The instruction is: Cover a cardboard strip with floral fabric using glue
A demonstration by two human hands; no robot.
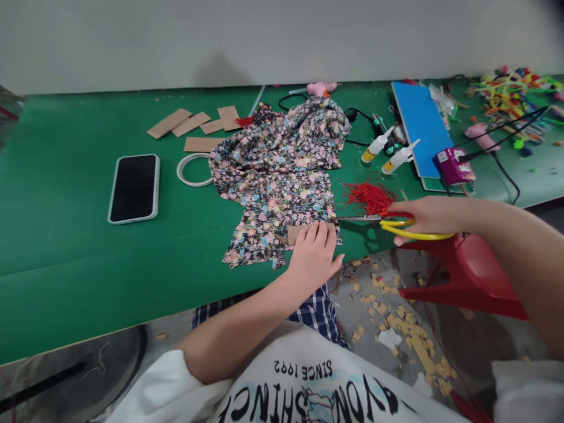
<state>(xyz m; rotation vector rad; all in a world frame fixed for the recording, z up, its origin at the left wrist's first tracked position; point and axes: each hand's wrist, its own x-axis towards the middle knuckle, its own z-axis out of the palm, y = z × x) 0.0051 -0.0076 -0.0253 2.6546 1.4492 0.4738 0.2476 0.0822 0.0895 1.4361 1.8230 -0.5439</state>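
A dark floral cloth [282, 194] lies spread and partly bunched on the green table. My left hand [312, 252] rests flat with fingers stretched out, pressing a small piece of brown cardboard [294, 234] onto the cloth near the table's front edge. In my right hand [423, 216] is a pair of scissors [414, 235] with yellow and red handles. Its blades point left and reach the cloth's right edge, just above the cardboard. The blade tips are hard to make out against the pattern.
Left of the cloth lie a phone [134, 189], a tape roll [180, 170] and several cardboard pieces [170, 123]. To the right are red threads [370, 197], two glue bottles [399, 160], a blue board [416, 123] and a purple box [456, 166]. A red stool [484, 267] stands below.
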